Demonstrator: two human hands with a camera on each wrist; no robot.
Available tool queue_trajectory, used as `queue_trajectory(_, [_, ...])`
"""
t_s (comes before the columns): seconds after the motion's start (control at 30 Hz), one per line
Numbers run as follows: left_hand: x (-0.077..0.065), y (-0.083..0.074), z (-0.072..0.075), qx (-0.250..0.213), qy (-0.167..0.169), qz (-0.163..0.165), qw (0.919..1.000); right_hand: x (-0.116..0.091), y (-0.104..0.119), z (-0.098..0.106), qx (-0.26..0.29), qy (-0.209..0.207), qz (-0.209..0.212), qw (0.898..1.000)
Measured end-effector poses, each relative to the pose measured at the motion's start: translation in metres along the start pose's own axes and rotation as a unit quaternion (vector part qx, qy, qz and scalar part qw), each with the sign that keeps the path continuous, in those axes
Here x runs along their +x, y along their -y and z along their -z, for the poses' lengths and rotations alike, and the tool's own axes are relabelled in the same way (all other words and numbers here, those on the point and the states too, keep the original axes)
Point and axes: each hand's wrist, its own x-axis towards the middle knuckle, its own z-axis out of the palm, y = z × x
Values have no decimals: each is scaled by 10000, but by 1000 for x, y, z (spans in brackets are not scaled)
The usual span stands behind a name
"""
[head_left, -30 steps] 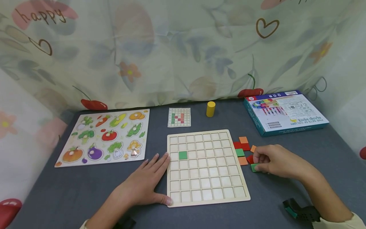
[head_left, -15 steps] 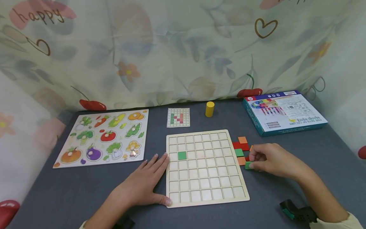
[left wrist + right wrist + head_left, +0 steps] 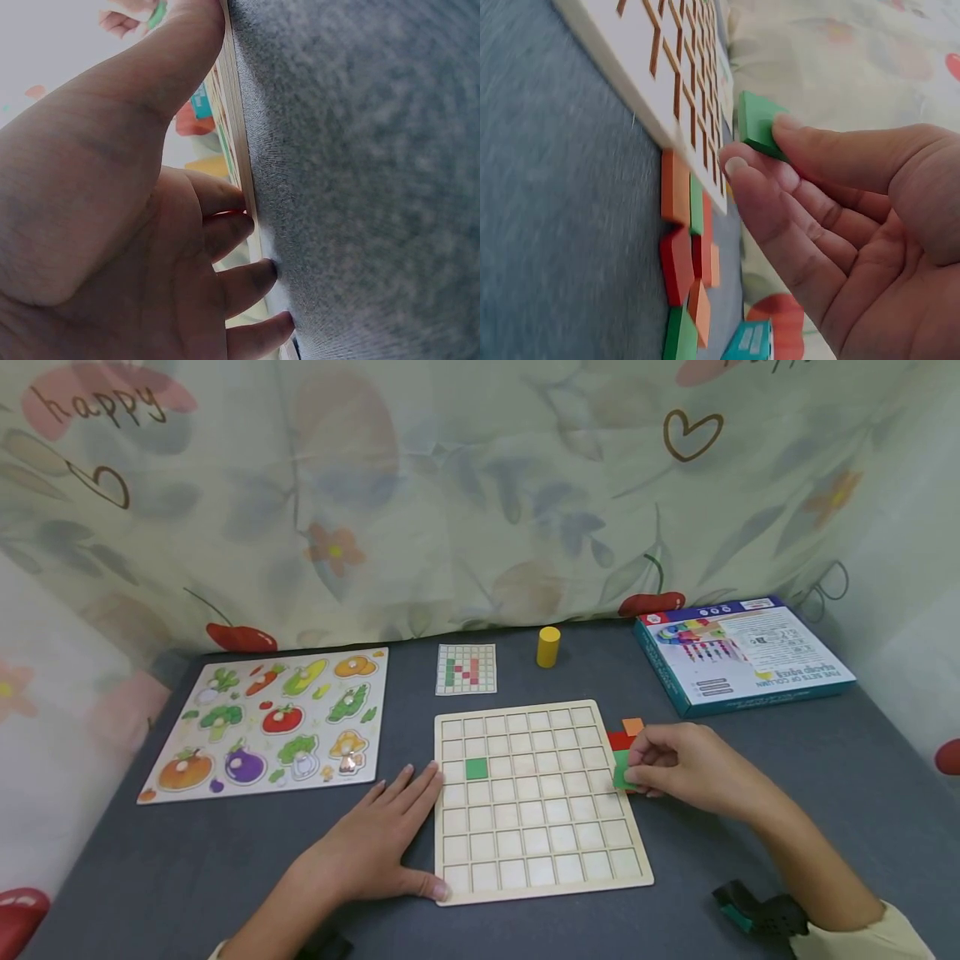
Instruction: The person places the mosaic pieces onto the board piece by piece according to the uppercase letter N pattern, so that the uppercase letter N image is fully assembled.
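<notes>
A pale wooden grid board [image 3: 558, 839] lies on the dark table, with one green square tile [image 3: 476, 768] in a cell at its upper left. My left hand [image 3: 375, 852] lies along the board's left edge, fingers straight, fingertips and thumb touching it. Between thumb and fingers, my right hand [image 3: 690, 768] pinches another green tile [image 3: 757, 120], raised close by the board's right edge. Below it in the right wrist view are loose tiles: an orange tile [image 3: 676, 187], a red tile [image 3: 677, 266], a green tile [image 3: 681, 334] and several others. In the head view the right hand hides most of them.
Behind the board lie a small pattern card [image 3: 466, 670] and an upright yellow cylinder [image 3: 548, 647]. A vegetable puzzle board [image 3: 255, 752] is at the left, a flat box [image 3: 780, 652] at the back right. A patterned curtain [image 3: 450, 527] hangs along the table's far edge.
My right hand has lifted the green tile from the loose tiles and moved it left and up, toward the board's right edge. The left hand has kept its place on the board.
</notes>
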Motion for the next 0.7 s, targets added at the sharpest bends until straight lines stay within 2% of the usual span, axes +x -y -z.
queue_trajectory(0.27, [0,0,0,30,-2,2,10000,15,14,-12,255,-44,111,9996])
queue_trajectory(0.7, [2,1,0,28,58,51,10000,40,40,-30,11,-2,210,9998])
